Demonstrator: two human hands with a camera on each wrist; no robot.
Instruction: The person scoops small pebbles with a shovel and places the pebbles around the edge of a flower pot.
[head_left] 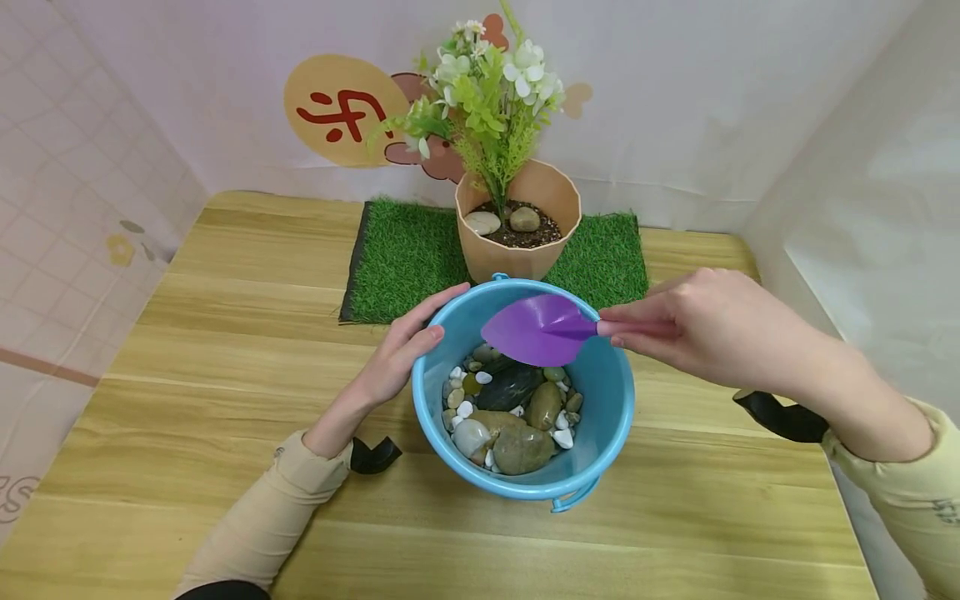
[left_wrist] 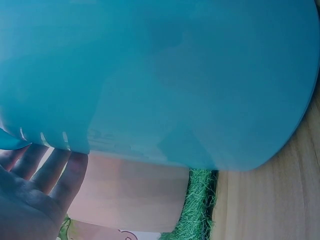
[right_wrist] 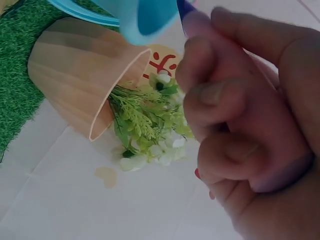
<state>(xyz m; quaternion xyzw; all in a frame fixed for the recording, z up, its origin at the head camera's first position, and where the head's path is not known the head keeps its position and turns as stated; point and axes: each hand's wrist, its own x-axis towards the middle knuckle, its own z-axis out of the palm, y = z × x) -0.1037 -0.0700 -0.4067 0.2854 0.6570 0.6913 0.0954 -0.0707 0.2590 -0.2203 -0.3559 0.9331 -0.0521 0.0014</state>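
My right hand (head_left: 720, 325) grips the pink handle (right_wrist: 255, 105) of a small trowel, its fingers wrapped round it. The trowel's purple blade (head_left: 540, 329) is over the inside of a light blue bucket (head_left: 618, 417), above the stones. Inside the bucket lie large wet-looking stones (head_left: 522, 450), a dark stone (head_left: 510, 387) and several small white pebbles (head_left: 564, 438). My left hand (head_left: 393, 358) rests against the bucket's left side, thumb at the rim. In the left wrist view its fingers (left_wrist: 70, 180) lie fairly straight against the outer wall.
Behind the bucket, a peach flowerpot (head_left: 517, 262) with white flowers (head_left: 525, 67), dark soil and two stones stands on a green turf mat (head_left: 408, 258). All stand on a wooden table (head_left: 225, 333). Light wall sheets (head_left: 675, 100) enclose the back and sides.
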